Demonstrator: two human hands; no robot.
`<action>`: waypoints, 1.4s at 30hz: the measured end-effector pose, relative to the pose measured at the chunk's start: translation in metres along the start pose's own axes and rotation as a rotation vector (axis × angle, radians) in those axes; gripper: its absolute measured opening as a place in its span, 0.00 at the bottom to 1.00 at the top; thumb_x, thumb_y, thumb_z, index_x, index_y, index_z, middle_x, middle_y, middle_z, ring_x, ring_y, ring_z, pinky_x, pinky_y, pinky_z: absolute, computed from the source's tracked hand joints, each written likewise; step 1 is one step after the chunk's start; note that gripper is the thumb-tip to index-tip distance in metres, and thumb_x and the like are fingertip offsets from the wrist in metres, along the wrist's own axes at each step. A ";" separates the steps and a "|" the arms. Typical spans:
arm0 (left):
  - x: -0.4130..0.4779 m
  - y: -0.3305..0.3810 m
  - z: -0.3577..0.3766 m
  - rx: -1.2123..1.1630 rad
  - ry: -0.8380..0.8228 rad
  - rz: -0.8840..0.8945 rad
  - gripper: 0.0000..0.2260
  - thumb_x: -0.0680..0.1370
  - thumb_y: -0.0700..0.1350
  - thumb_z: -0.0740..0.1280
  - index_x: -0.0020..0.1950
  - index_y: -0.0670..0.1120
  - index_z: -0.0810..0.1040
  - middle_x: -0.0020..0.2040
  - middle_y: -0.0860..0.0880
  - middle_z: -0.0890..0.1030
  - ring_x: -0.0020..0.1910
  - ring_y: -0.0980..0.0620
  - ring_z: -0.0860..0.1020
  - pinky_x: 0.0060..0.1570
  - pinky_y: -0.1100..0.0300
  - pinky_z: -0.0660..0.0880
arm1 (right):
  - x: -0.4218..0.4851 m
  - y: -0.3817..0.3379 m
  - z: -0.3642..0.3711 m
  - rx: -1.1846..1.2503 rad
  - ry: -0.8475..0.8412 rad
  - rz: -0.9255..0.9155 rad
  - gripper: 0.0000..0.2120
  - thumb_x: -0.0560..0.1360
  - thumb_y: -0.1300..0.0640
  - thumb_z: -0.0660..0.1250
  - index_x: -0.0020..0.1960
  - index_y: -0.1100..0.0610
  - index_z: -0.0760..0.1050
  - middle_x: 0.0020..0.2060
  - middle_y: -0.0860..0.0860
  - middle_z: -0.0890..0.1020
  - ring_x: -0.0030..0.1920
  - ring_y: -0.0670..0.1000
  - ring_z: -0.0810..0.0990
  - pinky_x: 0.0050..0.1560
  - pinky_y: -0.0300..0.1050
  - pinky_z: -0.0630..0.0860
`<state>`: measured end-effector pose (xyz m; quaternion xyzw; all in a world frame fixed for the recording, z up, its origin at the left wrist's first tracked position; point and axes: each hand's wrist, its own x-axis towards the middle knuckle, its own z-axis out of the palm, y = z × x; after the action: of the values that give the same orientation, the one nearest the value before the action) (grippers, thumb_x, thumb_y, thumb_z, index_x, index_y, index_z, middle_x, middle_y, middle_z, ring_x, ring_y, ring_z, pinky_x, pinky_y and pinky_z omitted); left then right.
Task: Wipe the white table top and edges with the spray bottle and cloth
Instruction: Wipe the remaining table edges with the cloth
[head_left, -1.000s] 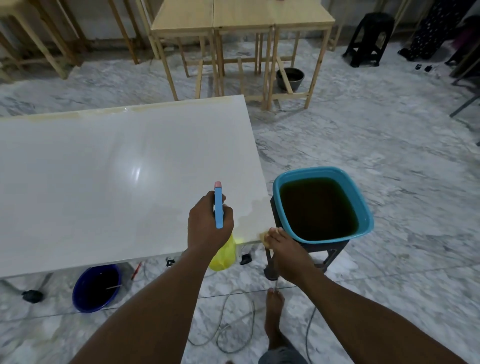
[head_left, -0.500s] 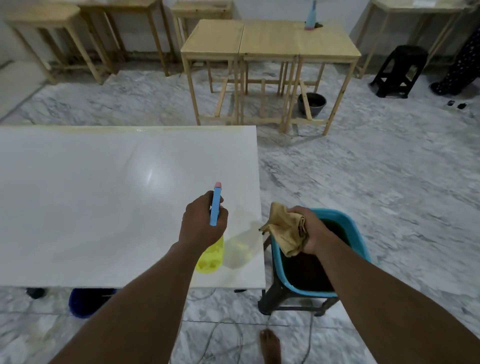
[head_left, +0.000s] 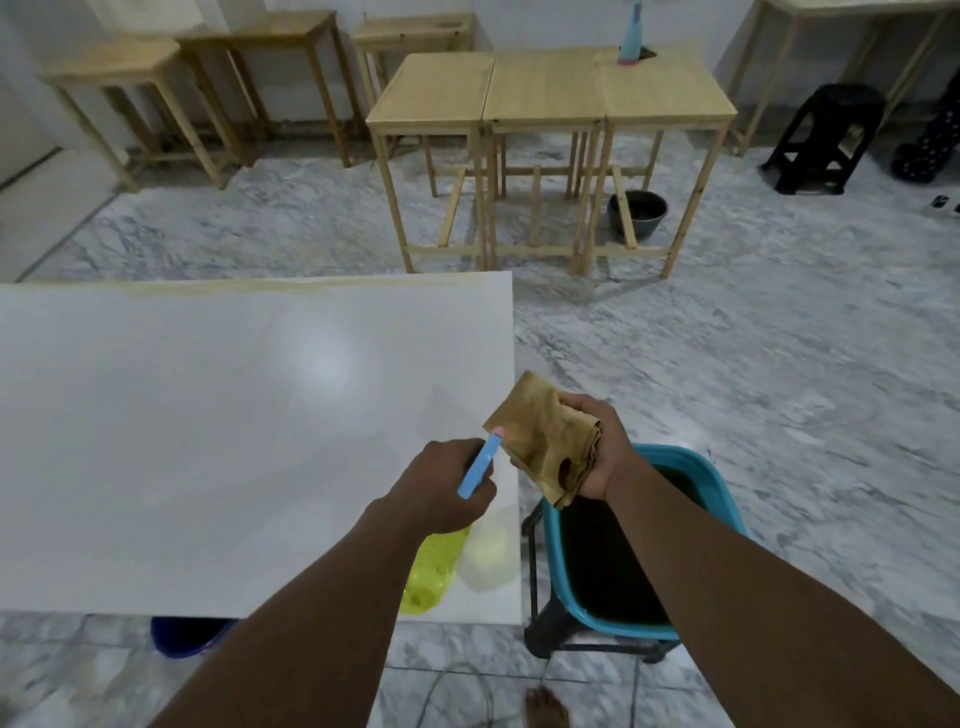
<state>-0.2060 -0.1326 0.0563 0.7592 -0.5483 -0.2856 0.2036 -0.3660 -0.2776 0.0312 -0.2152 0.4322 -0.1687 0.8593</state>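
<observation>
The white table top fills the left half of the view, with a yellowish strip along its far edge. My left hand grips the spray bottle, yellow-green liquid below and a blue trigger head sticking up past my fingers, over the table's near right corner. My right hand holds a crumpled tan cloth with a dark stain, raised just past the table's right edge above the basin. The two hands are close together.
A blue basin of dark water sits on a black stool at the table's right end. A dark blue bucket stands under the near edge. Wooden tables and a black stool stand farther back. Cables and my bare foot lie on the marble floor.
My right hand has lifted the cloth from the table's near corner and brought it up beside the spray bottle. The view has tilted up and the left hand has shifted slightly right.
</observation>
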 end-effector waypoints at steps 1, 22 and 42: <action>-0.001 -0.001 0.000 0.021 -0.016 0.013 0.04 0.75 0.44 0.67 0.44 0.44 0.76 0.38 0.45 0.82 0.36 0.43 0.80 0.43 0.42 0.79 | -0.002 0.001 0.003 -0.005 0.008 -0.001 0.28 0.72 0.45 0.67 0.66 0.62 0.77 0.54 0.63 0.82 0.51 0.63 0.81 0.59 0.59 0.77; 0.054 -0.013 -0.035 -0.105 0.247 0.115 0.02 0.77 0.44 0.68 0.47 0.47 0.76 0.39 0.48 0.82 0.37 0.44 0.82 0.43 0.44 0.82 | 0.026 -0.010 0.011 -0.126 0.333 -0.123 0.15 0.74 0.49 0.66 0.53 0.60 0.80 0.45 0.59 0.83 0.46 0.59 0.80 0.51 0.52 0.79; 0.339 -0.077 -0.072 -0.115 0.565 0.044 0.08 0.79 0.43 0.71 0.56 0.43 0.80 0.41 0.50 0.80 0.33 0.53 0.75 0.40 0.61 0.72 | 0.409 -0.204 0.078 -1.412 0.562 -0.638 0.23 0.81 0.53 0.56 0.75 0.49 0.63 0.72 0.55 0.69 0.70 0.62 0.66 0.64 0.59 0.70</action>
<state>-0.0242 -0.4305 -0.0085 0.7838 -0.4689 -0.0889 0.3972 -0.0909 -0.6280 -0.0966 -0.7669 0.5536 -0.1408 0.2925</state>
